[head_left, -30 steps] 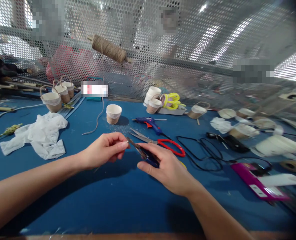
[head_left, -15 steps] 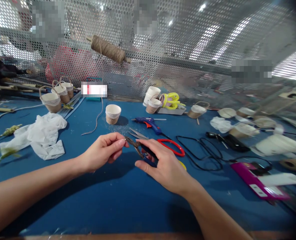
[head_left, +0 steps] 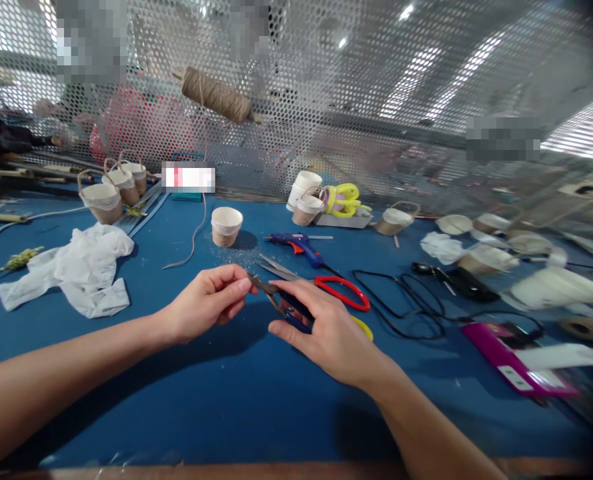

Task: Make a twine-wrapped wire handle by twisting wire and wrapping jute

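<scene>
My right hand (head_left: 326,327) is wrapped round a pair of pliers (head_left: 282,308) with dark blue handles, its jaws pointing left. The handles look spread a little apart. At the jaws' tip, the thumb and forefinger of my left hand (head_left: 219,293) are pinched together. Whatever lies in that pinch is too small or hidden to make out. Just beyond the pliers are scissors with red handles (head_left: 343,293), partly behind my right hand. A small white-rimmed cup (head_left: 226,227) with a brown lower part stands upright beyond my left hand.
A blue glue gun (head_left: 296,245) trails a black cable (head_left: 406,310) to the right. White cloth (head_left: 86,267) lies left, near handled cups (head_left: 102,203). A purple power strip (head_left: 516,367) sits at right. A twine spool (head_left: 216,95) hangs on the mesh (head_left: 276,147).
Both hands and the pliers have hardly moved. A blurred green bit seen earlier at the left edge of the white cloth is gone from there.
</scene>
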A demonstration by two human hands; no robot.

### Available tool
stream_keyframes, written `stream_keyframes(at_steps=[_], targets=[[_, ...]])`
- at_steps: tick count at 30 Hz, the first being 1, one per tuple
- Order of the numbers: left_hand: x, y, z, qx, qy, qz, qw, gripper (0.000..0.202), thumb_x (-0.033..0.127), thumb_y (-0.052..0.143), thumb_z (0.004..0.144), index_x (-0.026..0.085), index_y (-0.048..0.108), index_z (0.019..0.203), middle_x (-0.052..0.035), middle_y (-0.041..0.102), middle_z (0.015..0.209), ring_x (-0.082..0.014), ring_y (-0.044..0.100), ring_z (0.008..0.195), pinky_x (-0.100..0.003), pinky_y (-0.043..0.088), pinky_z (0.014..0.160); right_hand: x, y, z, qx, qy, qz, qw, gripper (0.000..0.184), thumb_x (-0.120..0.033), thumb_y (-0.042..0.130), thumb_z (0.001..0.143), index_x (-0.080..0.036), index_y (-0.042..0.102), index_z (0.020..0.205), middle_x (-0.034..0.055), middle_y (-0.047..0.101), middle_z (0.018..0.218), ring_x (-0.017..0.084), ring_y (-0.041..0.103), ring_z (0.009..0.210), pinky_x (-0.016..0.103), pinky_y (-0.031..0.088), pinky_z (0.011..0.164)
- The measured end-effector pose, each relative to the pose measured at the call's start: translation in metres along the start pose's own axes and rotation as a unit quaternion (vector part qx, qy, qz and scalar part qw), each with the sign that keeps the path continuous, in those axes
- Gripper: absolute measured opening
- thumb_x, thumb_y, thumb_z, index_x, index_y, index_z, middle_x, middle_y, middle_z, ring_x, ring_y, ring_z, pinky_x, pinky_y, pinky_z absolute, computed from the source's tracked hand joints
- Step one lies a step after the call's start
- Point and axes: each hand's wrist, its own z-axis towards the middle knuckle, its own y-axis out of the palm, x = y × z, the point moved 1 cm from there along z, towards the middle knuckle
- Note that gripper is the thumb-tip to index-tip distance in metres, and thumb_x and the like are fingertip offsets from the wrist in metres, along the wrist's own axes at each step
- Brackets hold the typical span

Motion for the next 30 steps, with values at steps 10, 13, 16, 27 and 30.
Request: stream_keyframes(at_steps=[10, 13, 16, 27, 30], targets=[[0.0, -0.0002, 0.001, -0.003, 0.01, 0.006, 1.0, 0.027, 0.041, 0.051, 0.079, 0.015, 0.051, 0.075, 0.0078, 0.041, 0.046, -0.0027, 0.03, 0.039, -0.016, 0.021, 0.039, -0.0009, 0.0039, 0.0015, -0.01, 0.005, 0.124, 0.992, 0.039, -0.041, 0.056, 0.077, -0.019, 0.055, 0.108, 0.0076, 0.063, 0.099, 0.019, 0.061, 0.082, 0.032, 0.05, 0.073], [0.0014, -0.0005, 0.0017, -0.011, 0.004, 0.008, 1.0, 0.026, 0.041, 0.052, 0.078, 0.015, 0.053, 0.081, 0.0066, 0.044, 0.05, -0.0026, 0.033, 0.041, -0.016, 0.022, 0.04, 0.0013, 0.0036, 0.0022, -0.034, 0.028, 0.177, 0.983, 0.038, -0.041, 0.055, 0.078, -0.018, 0.055, 0.109, 0.0072, 0.064, 0.095, 0.018, 0.061, 0.08, 0.031, 0.051, 0.071], [0.002, 0.0001, 0.0016, -0.024, -0.017, -0.028, 0.999, 0.028, 0.041, 0.052, 0.078, 0.014, 0.053, 0.085, 0.0058, 0.046, 0.054, -0.0015, 0.03, 0.04, -0.016, 0.021, 0.04, 0.0024, 0.0009, 0.003, -0.031, 0.062, 0.197, 0.978, 0.042, -0.041, 0.055, 0.077, -0.015, 0.053, 0.11, 0.0088, 0.064, 0.094, 0.02, 0.061, 0.082, 0.032, 0.051, 0.071], [-0.0005, 0.0016, 0.0005, -0.005, -0.039, -0.049, 0.998, 0.028, 0.042, 0.051, 0.079, 0.014, 0.053, 0.079, 0.006, 0.045, 0.051, -0.0018, 0.03, 0.039, -0.016, 0.02, 0.038, -0.0002, 0.0006, 0.0021, -0.006, 0.024, 0.108, 0.994, 0.042, -0.041, 0.056, 0.076, -0.019, 0.053, 0.111, 0.01, 0.06, 0.109, 0.023, 0.058, 0.097, 0.037, 0.049, 0.081], [-0.0004, 0.0023, 0.0014, -0.014, -0.051, -0.062, 0.997, 0.031, 0.044, 0.054, 0.076, 0.014, 0.053, 0.079, 0.0056, 0.046, 0.051, -0.0015, 0.029, 0.038, -0.016, 0.019, 0.038, 0.0005, 0.0006, 0.0025, 0.001, 0.023, 0.104, 0.994, 0.039, -0.041, 0.056, 0.076, -0.019, 0.055, 0.109, 0.0091, 0.062, 0.107, 0.023, 0.059, 0.096, 0.037, 0.048, 0.082]])
